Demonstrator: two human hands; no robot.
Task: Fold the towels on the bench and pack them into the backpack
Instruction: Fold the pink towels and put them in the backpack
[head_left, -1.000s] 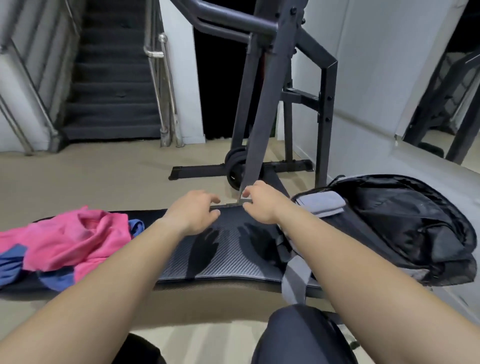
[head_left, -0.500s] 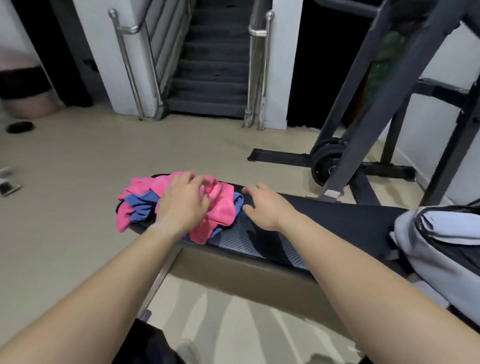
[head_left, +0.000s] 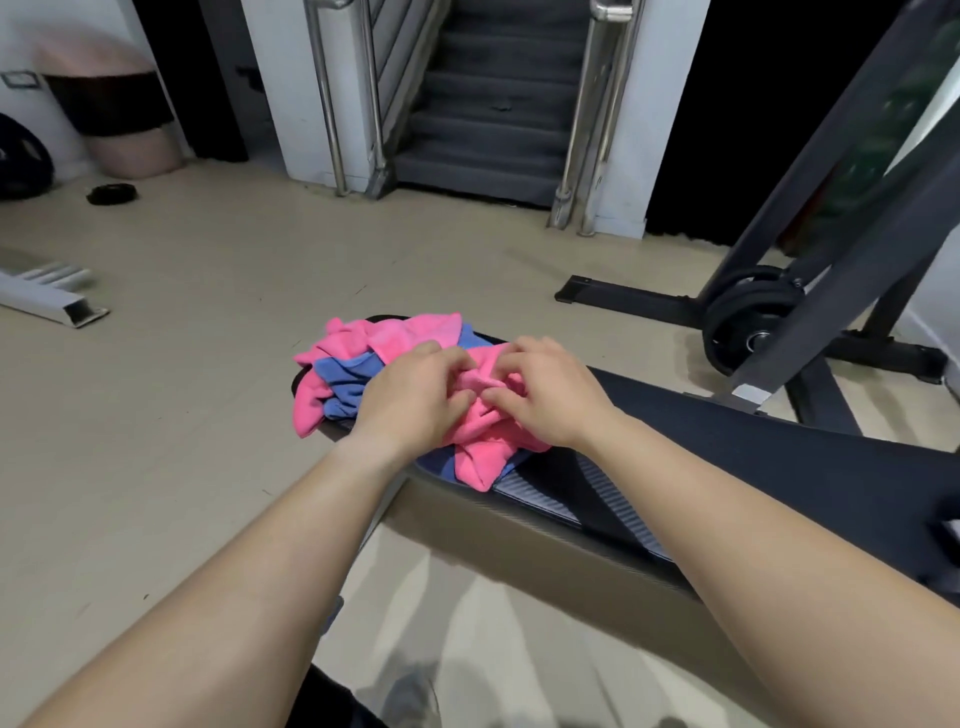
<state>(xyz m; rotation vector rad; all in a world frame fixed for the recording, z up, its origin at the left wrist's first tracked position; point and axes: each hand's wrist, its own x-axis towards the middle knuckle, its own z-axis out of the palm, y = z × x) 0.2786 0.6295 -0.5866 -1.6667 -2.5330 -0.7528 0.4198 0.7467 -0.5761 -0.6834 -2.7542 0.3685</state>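
Beige floor (head_left: 208, 364) fills most of the room, running back to a dark staircase (head_left: 488, 104) with steel handrails at the top centre of the frame. A heavy grey rack (head_left: 831, 291) leans in from the upper right, with black weight plates (head_left: 748, 322) stacked at its foot.

Across the lower right and into the centre runs the black padded bench (head_left: 727, 447), its rounded end pointing toward the stairs. On that end, at the centre of the frame, lies a crumpled heap: a pink towel (head_left: 483, 431) on top, with a blue towel (head_left: 348, 379) bunched beneath it and showing at the heap's left side and lower edge.

Both bare arms reach in from the bottom corners. The left hand (head_left: 415, 400) and right hand (head_left: 545, 395) meet over the heap, fingers curled and pinching a raised ridge of the pink cloth between them.

As for progress, I would say this heap is barely started. Nothing on the bench shows a fold, both colours are rumpled together, and the pink one looks only just taken up for separating. Spreading, folding and packing are all left for these. The backpack is out of view, so I cannot tell what it already holds.
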